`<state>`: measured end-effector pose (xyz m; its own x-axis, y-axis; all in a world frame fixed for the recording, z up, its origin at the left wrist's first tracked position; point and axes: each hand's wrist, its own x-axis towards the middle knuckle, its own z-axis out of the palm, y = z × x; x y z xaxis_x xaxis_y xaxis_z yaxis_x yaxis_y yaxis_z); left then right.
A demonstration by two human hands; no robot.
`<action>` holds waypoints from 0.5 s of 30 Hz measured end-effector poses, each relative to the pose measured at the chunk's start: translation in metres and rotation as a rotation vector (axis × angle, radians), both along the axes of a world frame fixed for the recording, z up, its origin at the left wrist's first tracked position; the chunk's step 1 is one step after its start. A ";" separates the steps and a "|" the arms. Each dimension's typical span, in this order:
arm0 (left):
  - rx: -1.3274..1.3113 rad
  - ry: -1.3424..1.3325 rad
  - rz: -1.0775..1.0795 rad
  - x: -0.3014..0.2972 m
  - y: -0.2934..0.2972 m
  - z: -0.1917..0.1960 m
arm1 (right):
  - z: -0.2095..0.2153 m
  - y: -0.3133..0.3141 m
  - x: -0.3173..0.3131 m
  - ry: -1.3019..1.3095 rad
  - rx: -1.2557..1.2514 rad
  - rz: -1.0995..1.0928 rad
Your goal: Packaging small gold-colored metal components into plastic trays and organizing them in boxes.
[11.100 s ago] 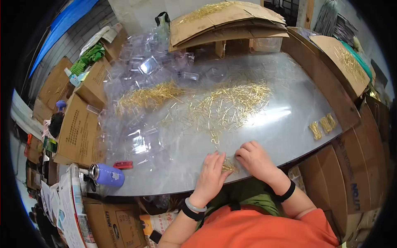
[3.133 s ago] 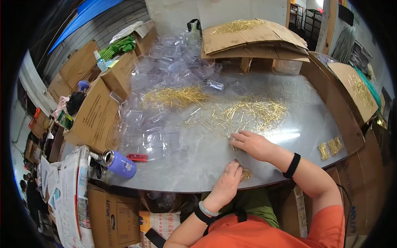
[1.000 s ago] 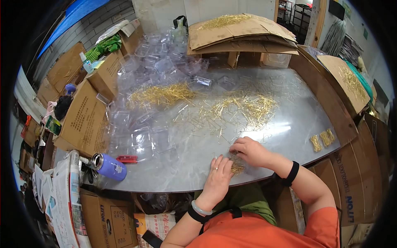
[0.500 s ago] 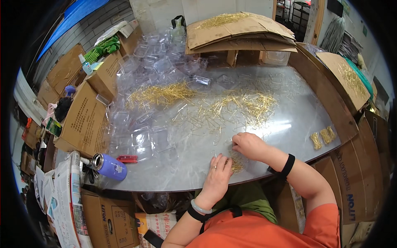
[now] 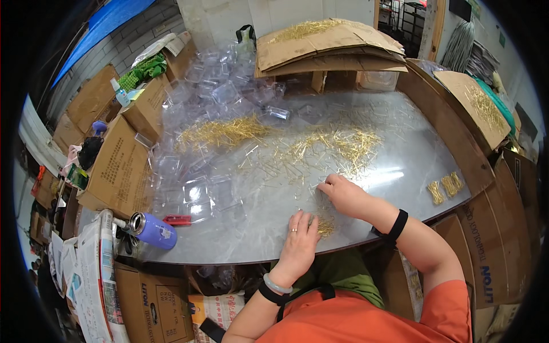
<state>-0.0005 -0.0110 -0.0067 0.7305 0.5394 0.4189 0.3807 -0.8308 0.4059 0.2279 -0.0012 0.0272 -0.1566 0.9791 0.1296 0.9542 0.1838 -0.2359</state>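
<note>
At lower centre of the frame, on the bench (image 5: pixel 240 243), left hand (image 5: pixel 298 240) rests against the small cluster of gold wires (image 5: pixel 326 227), partly hiding it; whether it pinches any, cannot tell. Change: right hand (image 5: pixel 350 197) has moved up-frame, off the cluster, toward stray wires below the loose pile (image 5: pixel 357 150); hands now work apart. Right grip bunched, contents unclear. Clear plastic boxes (image 5: pixel 223 88) and second gold heap (image 5: pixel 229 131) crowd left of centre; waisted bundles (image 5: pixel 436 192) at right; purple bottle (image 5: pixel 154 231) lower left.
</note>
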 end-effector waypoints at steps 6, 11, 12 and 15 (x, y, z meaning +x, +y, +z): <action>-0.036 -0.079 0.058 0.000 -0.004 -0.001 | 0.017 -0.020 -0.011 0.092 -0.007 0.109; -0.032 -0.045 0.040 0.003 -0.003 0.006 | 0.001 -0.009 0.003 0.264 0.000 0.167; -0.020 -0.025 0.034 0.001 -0.002 0.005 | 0.003 -0.003 0.003 0.224 0.035 0.102; 0.000 0.012 0.017 -0.001 0.000 0.002 | 0.008 0.002 -0.002 0.188 -0.037 0.124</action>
